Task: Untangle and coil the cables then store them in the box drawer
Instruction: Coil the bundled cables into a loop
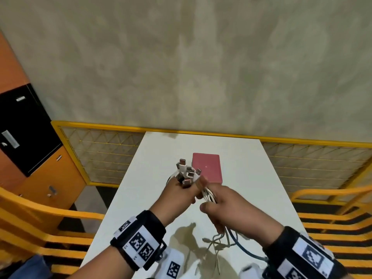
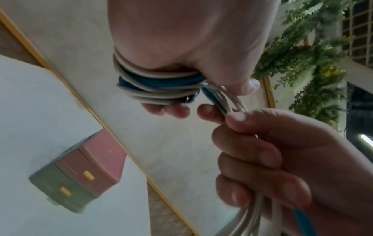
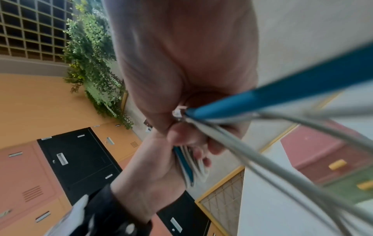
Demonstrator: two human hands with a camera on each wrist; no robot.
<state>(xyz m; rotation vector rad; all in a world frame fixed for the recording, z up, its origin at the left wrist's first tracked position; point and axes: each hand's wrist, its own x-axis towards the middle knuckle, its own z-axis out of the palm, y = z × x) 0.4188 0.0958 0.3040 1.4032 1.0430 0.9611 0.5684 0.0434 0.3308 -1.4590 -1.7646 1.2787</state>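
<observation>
My left hand (image 1: 181, 190) holds a bundle of white and blue cables (image 2: 153, 86) wound in loops around its fingers, with several USB plugs (image 1: 186, 172) sticking up above it. My right hand (image 1: 219, 206) grips the loose strands of the same cables (image 2: 232, 105) just beside the left hand. The free cable tails (image 1: 225, 241) hang below the right hand down to the white table (image 1: 251, 178). The small drawer box (image 1: 207, 167), pink on top and green below with yellow handles (image 2: 88, 175), stands behind the hands; its drawers are shut.
A yellow mesh railing (image 1: 104, 152) runs behind and beside the table. Orange and black lockers (image 1: 26, 129) stand at the left. A plain wall rises behind. Green foliage (image 2: 302, 55) shows in the wrist views.
</observation>
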